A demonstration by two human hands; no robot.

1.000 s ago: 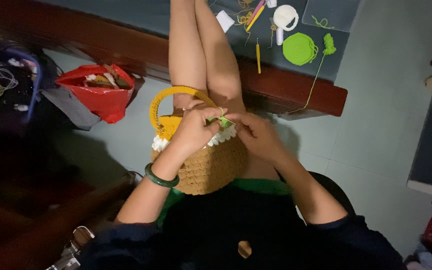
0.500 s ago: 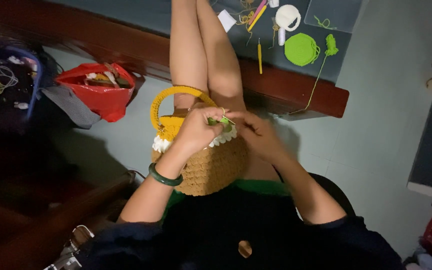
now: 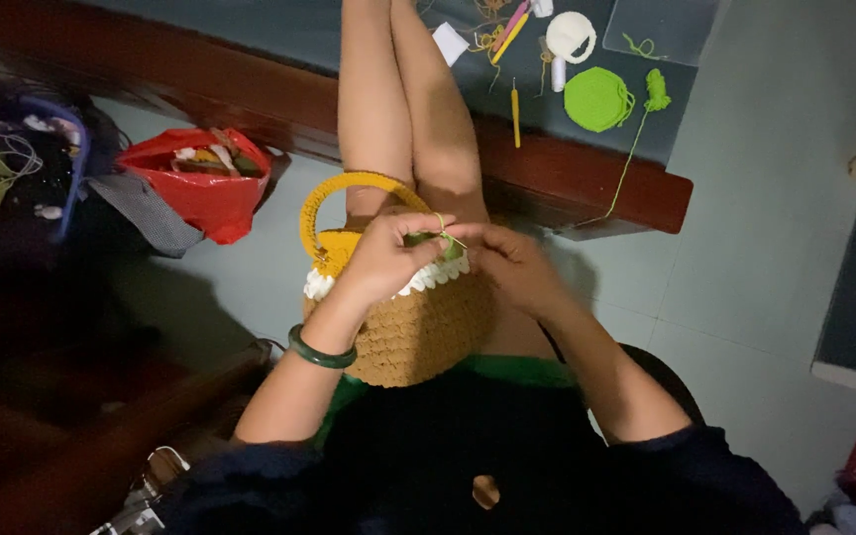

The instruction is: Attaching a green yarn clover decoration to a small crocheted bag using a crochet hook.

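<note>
One crocheted basket (image 3: 418, 327) — tan body, white trim, one yellow handle — rests on the person's lap. Both hands meet at its rim: the left hand (image 3: 388, 260) and right hand (image 3: 512, 266) each pinch one green yarn strand (image 3: 445, 234), fingers closed on it. One green bangle (image 3: 319, 354) circles the left wrist. Since earlier, the hands have barely shifted. One red plastic bag (image 3: 200, 188) lies on the floor; one green crocheted disc (image 3: 594, 99) sits on the table (image 3: 587, 188).

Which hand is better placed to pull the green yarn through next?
Probably the left hand: its fingertips pinch the green yarn above the crocheted basket. The right hand sits beside it.
</note>
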